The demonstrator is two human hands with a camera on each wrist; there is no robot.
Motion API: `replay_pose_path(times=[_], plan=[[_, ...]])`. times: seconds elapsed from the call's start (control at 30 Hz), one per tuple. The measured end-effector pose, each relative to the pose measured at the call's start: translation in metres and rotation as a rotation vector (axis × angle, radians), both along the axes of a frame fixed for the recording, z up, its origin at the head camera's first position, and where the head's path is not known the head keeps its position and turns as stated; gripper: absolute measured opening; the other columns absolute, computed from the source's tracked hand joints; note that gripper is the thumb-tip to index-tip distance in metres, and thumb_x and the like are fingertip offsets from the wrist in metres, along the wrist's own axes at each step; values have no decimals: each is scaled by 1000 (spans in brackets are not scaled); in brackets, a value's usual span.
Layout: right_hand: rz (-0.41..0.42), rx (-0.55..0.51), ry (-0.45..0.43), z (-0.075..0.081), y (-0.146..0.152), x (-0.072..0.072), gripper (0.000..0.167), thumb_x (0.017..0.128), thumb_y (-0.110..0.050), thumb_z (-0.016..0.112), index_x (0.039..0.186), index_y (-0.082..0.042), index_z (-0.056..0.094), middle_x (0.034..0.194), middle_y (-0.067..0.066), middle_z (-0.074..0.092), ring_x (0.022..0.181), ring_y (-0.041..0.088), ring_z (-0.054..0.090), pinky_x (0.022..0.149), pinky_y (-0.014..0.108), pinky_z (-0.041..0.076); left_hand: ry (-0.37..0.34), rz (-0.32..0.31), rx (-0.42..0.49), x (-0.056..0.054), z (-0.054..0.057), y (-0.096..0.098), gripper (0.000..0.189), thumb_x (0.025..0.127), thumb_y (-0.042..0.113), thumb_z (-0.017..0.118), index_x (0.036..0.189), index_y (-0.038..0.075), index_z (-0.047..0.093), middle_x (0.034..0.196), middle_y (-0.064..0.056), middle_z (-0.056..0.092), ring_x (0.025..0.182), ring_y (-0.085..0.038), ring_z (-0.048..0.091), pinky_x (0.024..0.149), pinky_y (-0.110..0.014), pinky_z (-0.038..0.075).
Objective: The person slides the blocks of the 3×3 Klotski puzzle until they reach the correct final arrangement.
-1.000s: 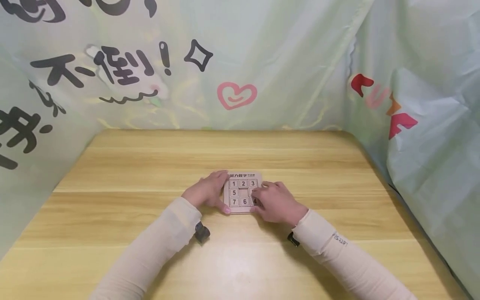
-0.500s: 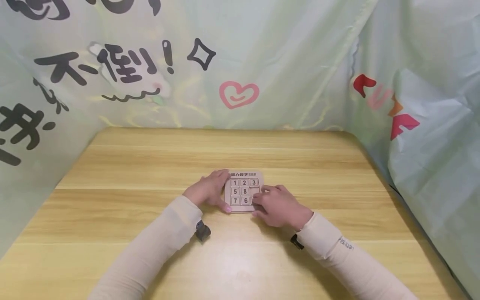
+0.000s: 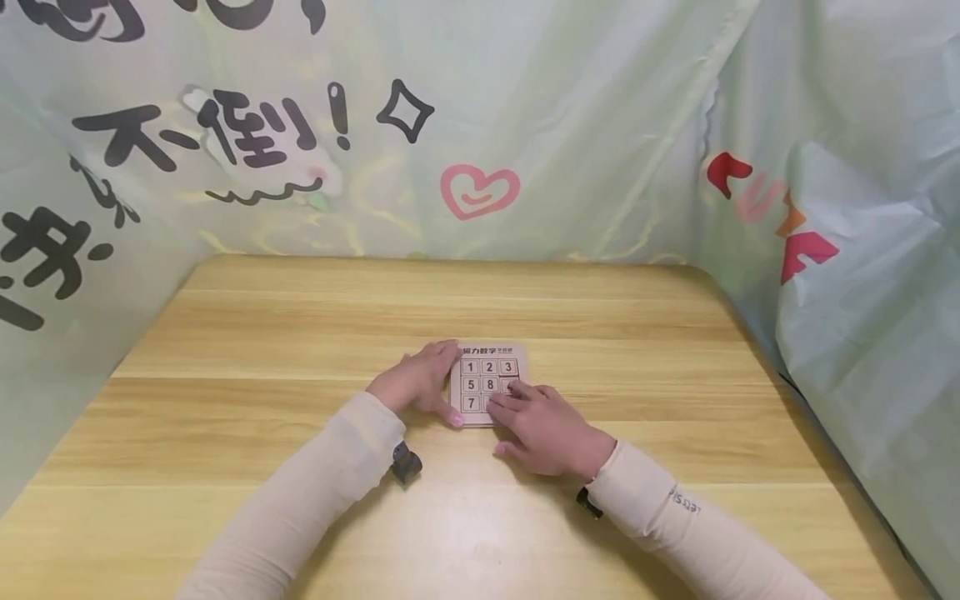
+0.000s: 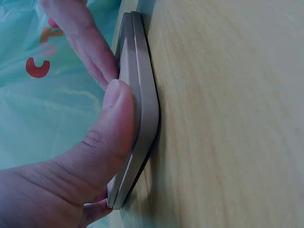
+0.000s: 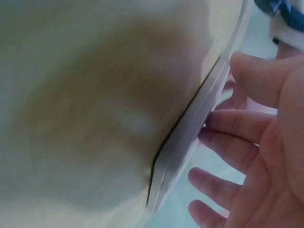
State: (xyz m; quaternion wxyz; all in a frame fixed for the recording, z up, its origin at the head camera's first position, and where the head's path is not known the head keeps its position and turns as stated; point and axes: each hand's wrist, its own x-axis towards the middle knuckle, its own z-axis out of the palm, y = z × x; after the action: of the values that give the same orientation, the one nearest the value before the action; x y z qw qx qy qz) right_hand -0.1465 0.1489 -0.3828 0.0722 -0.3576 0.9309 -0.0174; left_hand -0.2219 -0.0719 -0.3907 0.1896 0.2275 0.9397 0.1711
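A square sliding number puzzle (image 3: 489,351) lies flat on the wooden table. Its top row reads 1, 2, 3, and 5 and 8 sit in the middle row beside a partly covered tile (image 3: 509,386). A 7 tile (image 3: 471,403) shows at lower left. My left hand (image 3: 415,383) grips the puzzle's left side, thumb at the near corner and fingers at the far one; in the left wrist view that thumb (image 4: 116,118) presses on the rim. My right hand (image 3: 547,429) reaches over the lower right, extended fingertips touching the bottom row and hiding its tiles.
The wooden table (image 3: 300,317) spreads around the puzzle. A pale printed curtain (image 3: 585,125) hangs behind it and along both sides. A small black device (image 3: 406,463) is at the left wrist, and another dark one (image 3: 589,502) at the right.
The 8 tile slid left into the centre gap, then a tile came up into the right middle place. My right fingers moved left and nearer along the bottom row. The left hand kept its grip.
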Motion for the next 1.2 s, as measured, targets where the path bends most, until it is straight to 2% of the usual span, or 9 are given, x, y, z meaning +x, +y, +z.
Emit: replay_pose_path(times=[0.13, 0.23, 0.33, 0.4, 0.53, 0.7, 0.8, 1.07, 1.2], plan=[[38, -43, 69, -2, -1, 2, 53, 91, -43, 63, 130, -7, 61, 137, 9, 56, 131, 39, 43, 103, 57, 39, 4, 2, -1, 0, 0, -1, 120, 59, 48, 88, 151, 5, 26, 159, -15, 19, 145, -33, 17, 111, -66, 15], [-4, -65, 152, -2, 2, -1, 31, 88, -40, 68, 102, -13, 72, 111, 1, 70, 120, 33, 55, 97, 55, 44, 3, 6, 3, 0, 0, 0, 119, 58, 48, 88, 151, 5, 27, 159, -15, 19, 145, -33, 17, 111, -66, 15], [-46, -88, 196, -3, 3, -4, 18, 85, -37, 72, 83, -19, 70, 90, -4, 71, 110, 30, 61, 92, 53, 47, -5, 6, 6, 0, 0, 0, 119, 57, 47, 89, 151, 5, 27, 158, -15, 20, 145, -33, 17, 111, -66, 15], [-44, -91, 200, -4, 3, -4, 21, 85, -37, 71, 88, -16, 71, 93, -2, 71, 110, 31, 60, 91, 52, 48, -5, 3, 6, 0, -1, 1, 119, 57, 48, 88, 150, 6, 28, 158, -15, 20, 144, -33, 18, 111, -66, 15], [-39, -115, 202, -6, 1, -3, 40, 86, -39, 70, 111, -7, 70, 115, 8, 68, 116, 36, 57, 92, 53, 48, -7, -3, 5, 1, -1, 1, 119, 57, 49, 88, 151, 6, 27, 158, -16, 21, 144, -33, 19, 111, -66, 16], [-145, -77, 166, -4, 2, -2, 50, 85, -41, 71, 118, -5, 67, 122, 13, 65, 121, 39, 53, 96, 55, 45, -7, -4, 3, 1, -1, 2, 120, 58, 49, 88, 152, 5, 26, 159, -15, 19, 145, -33, 17, 111, -66, 15], [-169, -46, 118, -3, 2, -2, 56, 85, -43, 70, 125, -4, 63, 129, 13, 61, 125, 40, 49, 100, 55, 42, -2, -1, 3, 1, -1, 1, 120, 58, 48, 88, 151, 5, 26, 159, -15, 19, 145, -33, 17, 111, -66, 14], [21, -39, 72, -6, -3, 8, 63, 89, -43, 65, 137, -3, 53, 140, 13, 52, 131, 40, 42, 103, 57, 39, -11, 2, 1, 1, 1, 1, 121, 59, 49, 88, 152, 4, 24, 159, -16, 18, 145, -34, 16, 111, -66, 14], [35, -22, 80, -5, -4, 11, 65, 89, -43, 66, 137, -3, 53, 141, 13, 52, 132, 39, 42, 103, 56, 40, -8, 3, 2, 1, 1, 1, 121, 59, 48, 88, 152, 3, 25, 159, -16, 19, 145, -34, 17, 110, -66, 15]])
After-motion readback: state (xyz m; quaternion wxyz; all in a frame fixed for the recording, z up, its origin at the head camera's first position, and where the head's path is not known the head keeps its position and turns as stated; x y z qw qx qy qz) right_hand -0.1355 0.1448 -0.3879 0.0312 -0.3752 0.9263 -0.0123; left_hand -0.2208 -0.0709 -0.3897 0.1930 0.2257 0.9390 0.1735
